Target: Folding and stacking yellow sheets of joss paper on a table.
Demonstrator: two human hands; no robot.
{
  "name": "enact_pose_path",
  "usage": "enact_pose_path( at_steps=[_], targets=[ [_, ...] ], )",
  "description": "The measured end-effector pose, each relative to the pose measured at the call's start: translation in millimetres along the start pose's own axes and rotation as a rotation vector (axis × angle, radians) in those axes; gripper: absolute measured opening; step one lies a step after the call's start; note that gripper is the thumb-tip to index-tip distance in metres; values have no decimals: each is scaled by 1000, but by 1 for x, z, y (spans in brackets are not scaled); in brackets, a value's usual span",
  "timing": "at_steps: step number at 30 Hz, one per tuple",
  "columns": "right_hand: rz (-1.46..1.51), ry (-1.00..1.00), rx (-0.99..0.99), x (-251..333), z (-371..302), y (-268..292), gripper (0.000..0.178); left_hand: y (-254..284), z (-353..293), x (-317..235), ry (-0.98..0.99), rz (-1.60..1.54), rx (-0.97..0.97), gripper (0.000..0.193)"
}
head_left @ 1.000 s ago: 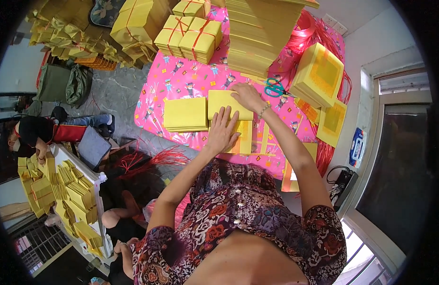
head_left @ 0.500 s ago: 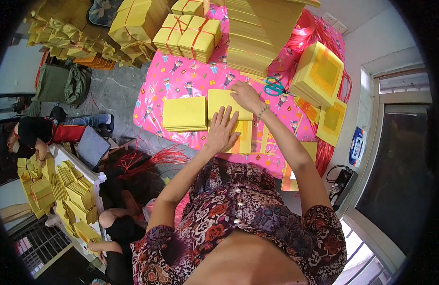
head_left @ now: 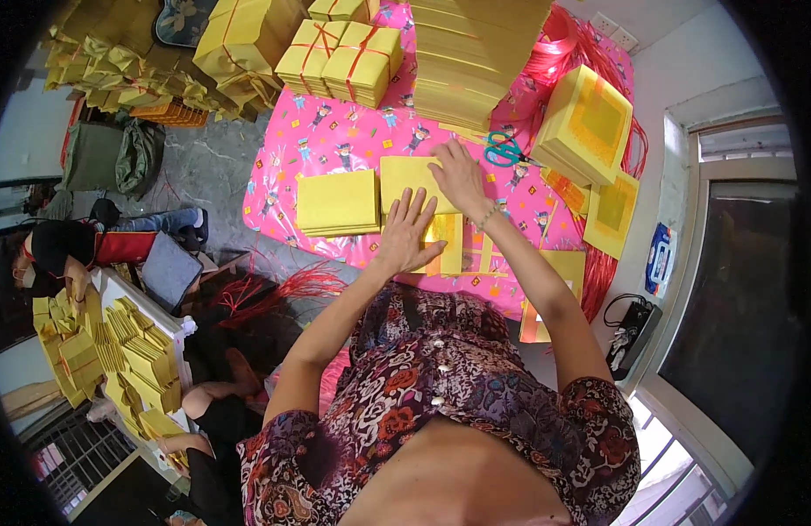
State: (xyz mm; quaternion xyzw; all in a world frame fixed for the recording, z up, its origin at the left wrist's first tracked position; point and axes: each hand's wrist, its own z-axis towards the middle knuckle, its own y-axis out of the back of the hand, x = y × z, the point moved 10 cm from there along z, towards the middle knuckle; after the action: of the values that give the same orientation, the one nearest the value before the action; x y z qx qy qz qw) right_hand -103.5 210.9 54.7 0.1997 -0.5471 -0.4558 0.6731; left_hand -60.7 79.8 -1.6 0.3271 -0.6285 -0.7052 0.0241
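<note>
Now both hands flat, open: left hand [head_left: 408, 232], right hand [head_left: 458, 175] on yellow sheets [head_left: 410, 180]; stack [head_left: 337, 203] just beside, scissors [head_left: 504, 151] near; pink cloth [head_left: 335, 145] free around.

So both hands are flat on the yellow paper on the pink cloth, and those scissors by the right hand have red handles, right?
Not quite: the scissors have teal handles, not red, as the head view shows. The rest holds: the left hand and right hand lie flat on the yellow paper on the pink cloth.
</note>
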Motion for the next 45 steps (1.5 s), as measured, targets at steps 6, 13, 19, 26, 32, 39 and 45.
enact_pose_path(
  at_steps=[6,13,19,26,32,39,45],
  targets=[
    [108,-179,193,-5,-70,-7,16,6,0,-2,-2,-9,-2,91],
    [130,-144,66,-8,-85,-12,15,8,-3,1,-27,-35,-17,95],
    [157,-178,51,-15,-90,-11,15,17,-27,-3,93,117,-40,100],
    [161,-153,31,-12,-88,-10,15,6,-31,7,191,171,16,108],
    [286,-209,84,-19,-90,-13,17,1,-27,4,184,229,78,112],
    [181,-147,63,-12,-89,-12,19,-2,-29,5,163,225,11,115],
    [114,-55,69,0,-87,-3,29,3,-25,8,175,170,39,107]
  ],
)
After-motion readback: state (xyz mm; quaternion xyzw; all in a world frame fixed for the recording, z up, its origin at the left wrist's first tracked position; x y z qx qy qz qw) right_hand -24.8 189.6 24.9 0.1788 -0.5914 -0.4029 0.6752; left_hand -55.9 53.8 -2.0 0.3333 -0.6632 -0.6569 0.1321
